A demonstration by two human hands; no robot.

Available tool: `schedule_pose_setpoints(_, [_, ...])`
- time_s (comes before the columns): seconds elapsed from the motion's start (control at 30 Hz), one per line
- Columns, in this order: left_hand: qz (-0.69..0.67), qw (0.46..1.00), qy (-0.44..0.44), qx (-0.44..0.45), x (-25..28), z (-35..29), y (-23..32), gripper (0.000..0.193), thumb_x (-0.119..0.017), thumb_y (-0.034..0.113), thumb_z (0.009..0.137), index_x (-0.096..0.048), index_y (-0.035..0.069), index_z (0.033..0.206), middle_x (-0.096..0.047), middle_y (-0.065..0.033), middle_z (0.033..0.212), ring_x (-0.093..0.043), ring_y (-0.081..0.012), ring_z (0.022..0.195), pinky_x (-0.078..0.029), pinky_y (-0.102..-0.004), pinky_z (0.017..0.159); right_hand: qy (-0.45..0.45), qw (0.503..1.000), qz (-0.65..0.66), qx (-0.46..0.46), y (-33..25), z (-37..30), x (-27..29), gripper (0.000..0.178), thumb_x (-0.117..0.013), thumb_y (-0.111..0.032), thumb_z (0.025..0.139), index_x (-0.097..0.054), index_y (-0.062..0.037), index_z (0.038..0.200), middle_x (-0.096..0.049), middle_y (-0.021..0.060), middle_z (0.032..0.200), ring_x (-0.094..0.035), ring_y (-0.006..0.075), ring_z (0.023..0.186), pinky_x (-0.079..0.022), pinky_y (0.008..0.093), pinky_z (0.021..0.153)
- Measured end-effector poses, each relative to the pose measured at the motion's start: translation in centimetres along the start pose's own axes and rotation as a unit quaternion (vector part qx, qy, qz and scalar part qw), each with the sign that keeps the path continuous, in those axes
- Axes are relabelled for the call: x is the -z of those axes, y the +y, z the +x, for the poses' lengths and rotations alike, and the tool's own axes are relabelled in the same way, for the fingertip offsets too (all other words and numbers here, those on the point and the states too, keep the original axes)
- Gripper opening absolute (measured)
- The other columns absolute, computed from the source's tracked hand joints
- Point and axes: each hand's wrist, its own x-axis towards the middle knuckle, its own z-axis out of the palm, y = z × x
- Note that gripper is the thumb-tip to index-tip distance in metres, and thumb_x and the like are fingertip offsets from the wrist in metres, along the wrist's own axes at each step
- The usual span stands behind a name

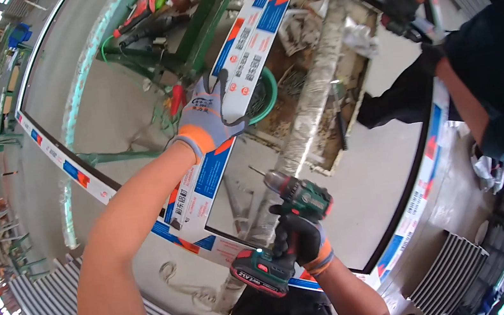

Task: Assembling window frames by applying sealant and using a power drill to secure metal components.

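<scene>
My left hand [210, 112], in a grey glove with an orange cuff, grips the middle bar [240, 72] of a large frame, thumb and fingers curled at its edges. Printed protective film in white, blue and orange covers the bar. In my right hand [305, 238], gloved in black and grey, is a green and black cordless drill [306, 198], held by its handle. Its thin bit points up and left, apart from the bar. The battery pack [262, 272] sits at the handle's lower end. My right fingers wrap the handle and are partly hidden.
A co-worker at the right, in black gloves [401, 1], holds a power drill [401, 27] at the frame's far side. Beneath the frame are a film-wrapped beam [314, 97], a green basket [266, 94] of small metal parts and a tray. Tools lie on a green stand [195, 30].
</scene>
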Motion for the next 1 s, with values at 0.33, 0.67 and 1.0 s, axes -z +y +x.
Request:
schedule_pose_setpoints(0.33, [0.049,0.999,-0.015,0.009,1.3,-1.4,1.2,0.105,-0.068,0.061,0.078,-0.022,0.009,0.156,-0.026,-0.0320,0.154,-0.035,-0.0443,0.138,-0.037,-0.0437,0.111,0.227,0.886,-0.171,0.366,2.2,-17.2,1.8,0.039,-0.060,-0.009,0.085,-0.054,0.0066,0.120,-0.058,0.0077,0.072,-0.058,0.0186,0.057,-0.050,0.0289,0.052])
schedule_pose_setpoints(0.67, [0.048,0.991,0.102,-0.078,-1.6,-9.3,-0.9,0.086,-0.066,0.042,0.084,-0.030,0.005,0.152,-0.031,-0.0249,0.153,-0.030,-0.0435,0.141,-0.024,-0.0489,0.118,0.225,0.427,-0.762,0.431,5.4,-19.0,-0.7,0.060,-0.072,-0.023,0.075,-0.056,-0.0066,0.131,-0.065,0.0133,0.096,-0.064,0.0314,0.087,-0.049,0.0409,0.076])
schedule_pose_setpoints(1.0, [0.037,0.976,0.094,-0.194,-0.4,-16.3,-1.9,0.078,-0.070,0.035,0.081,-0.039,0.006,0.146,-0.035,-0.0152,0.153,-0.030,-0.0331,0.143,-0.022,-0.0449,0.119,0.271,0.420,-0.736,0.457,8.9,-9.0,8.4,0.071,-0.072,-0.032,0.072,-0.051,-0.0137,0.137,-0.062,0.0106,0.100,-0.059,0.0310,0.099,-0.040,0.0440,0.091])
